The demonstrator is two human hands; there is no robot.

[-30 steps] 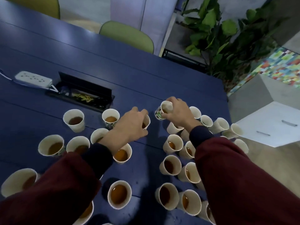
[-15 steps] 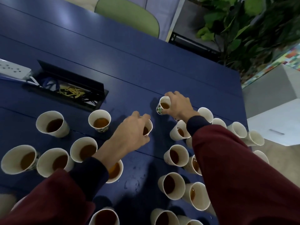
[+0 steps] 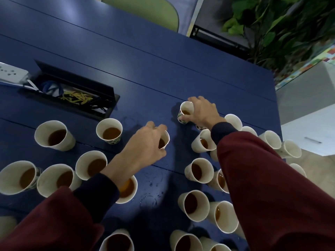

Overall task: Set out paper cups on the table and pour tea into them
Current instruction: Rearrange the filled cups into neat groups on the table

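left hand (image 3: 146, 144) grip clamped on near cup (image 3: 165, 140) mid counter (image 3: 145, 69), right hand (image 3: 201, 113) grip clamped on far cup (image 3: 185, 110) toward far edge; keep both level, space from neighbours, release gently.

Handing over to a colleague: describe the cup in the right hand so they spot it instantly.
On the blue table, look right of the open black cable box, to the far end of the right-hand cluster of paper cups. The green-printed cup of tea gripped by the right hand sits farther out than every other cup.
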